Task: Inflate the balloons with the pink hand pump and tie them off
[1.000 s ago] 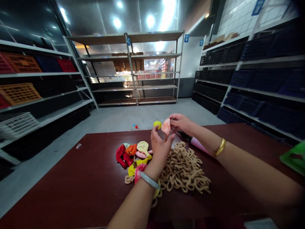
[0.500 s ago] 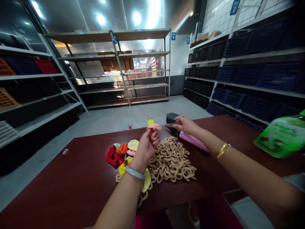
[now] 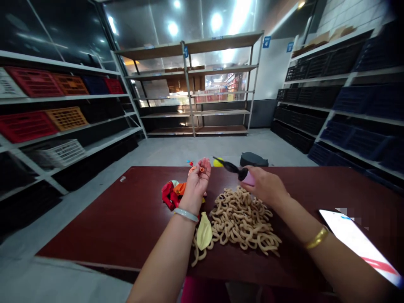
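My left hand point(image 3: 198, 182) is raised over the dark red table point(image 3: 126, 219), fingers curled round a limp pink-orange balloon point(image 3: 194, 169). My right hand point(image 3: 264, 187) grips a pink pump with a black nozzle point(image 3: 235, 170); the nozzle points left toward the balloon, a short gap between them. Below the hands lies a heap of tan looped pieces point(image 3: 243, 221). A bunch of uninflated balloons point(image 3: 170, 193), red and orange, lies left of my left wrist. A pale yellow balloon point(image 3: 204, 231) rests by my left forearm.
A white card with a red stripe point(image 3: 360, 244) lies at the table's right. A black pouch point(image 3: 253, 159) and a small yellow ball point(image 3: 217, 162) sit at the far edge. Shelving with coloured crates point(image 3: 47, 88) lines both sides of the grey floor.
My right hand has picked the pink pump up off the table and swung its nozzle toward the balloon. My left hand keeps holding the balloon. The view has shifted left.
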{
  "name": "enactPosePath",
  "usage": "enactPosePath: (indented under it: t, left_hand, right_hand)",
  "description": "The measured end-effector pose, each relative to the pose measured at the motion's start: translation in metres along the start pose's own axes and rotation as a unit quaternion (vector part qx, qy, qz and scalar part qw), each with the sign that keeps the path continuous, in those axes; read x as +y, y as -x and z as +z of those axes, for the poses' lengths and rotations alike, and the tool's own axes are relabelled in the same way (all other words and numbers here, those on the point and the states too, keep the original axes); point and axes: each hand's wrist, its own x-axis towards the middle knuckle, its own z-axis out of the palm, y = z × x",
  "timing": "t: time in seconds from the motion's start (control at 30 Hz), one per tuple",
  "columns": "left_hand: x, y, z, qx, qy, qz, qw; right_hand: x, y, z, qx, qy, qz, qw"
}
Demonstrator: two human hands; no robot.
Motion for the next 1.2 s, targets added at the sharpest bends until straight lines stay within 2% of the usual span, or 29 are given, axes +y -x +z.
enactPosePath:
  t: [0.07, 0.17, 0.4, 0.6, 0.73, 0.87, 0.93, 1.07, 1.2]
  left_hand:
    - [-0.001, -0.002, -0.002, 0.000, -0.013, 0.031, 0.999]
    - [-0.007, -0.003, -0.004, -0.012, -0.040, 0.059, 0.997]
    - [-0.021, 0.000, -0.007, -0.047, -0.129, 0.094, 0.986]
    - [-0.036, 0.008, -0.008, -0.074, -0.181, 0.111, 0.974]
    - [-0.046, 0.016, -0.005, -0.081, -0.191, 0.123, 0.970]
    - [-0.053, 0.021, -0.002, -0.090, -0.157, 0.161, 0.970]
    - [-0.055, 0.023, -0.003, -0.082, -0.152, 0.150, 0.974]
    - [-0.060, 0.028, -0.005, -0.062, -0.168, 0.084, 0.980]
    - [-0.061, 0.030, -0.009, -0.089, -0.158, 0.026, 0.983]
  right_hand:
    - [-0.016, 0.004, -0.001, -0.008, -0.006, -0.039, 0.999]
    - [-0.027, 0.012, 0.003, -0.032, -0.003, -0.049, 0.998]
    - [-0.023, 0.014, 0.005, -0.063, -0.003, -0.032, 0.997]
    - [-0.024, 0.014, 0.005, -0.058, -0.018, -0.029, 0.998]
    - [-0.024, 0.014, 0.006, -0.055, -0.025, -0.026, 0.998]
    - [-0.024, 0.015, 0.006, -0.048, -0.031, -0.022, 0.998]
    - [-0.025, 0.016, 0.005, -0.049, -0.031, -0.018, 0.998]
    - [-0.024, 0.017, 0.006, -0.052, -0.026, -0.022, 0.998]
    - [-0.022, 0.018, 0.006, -0.045, -0.028, -0.032, 0.998]
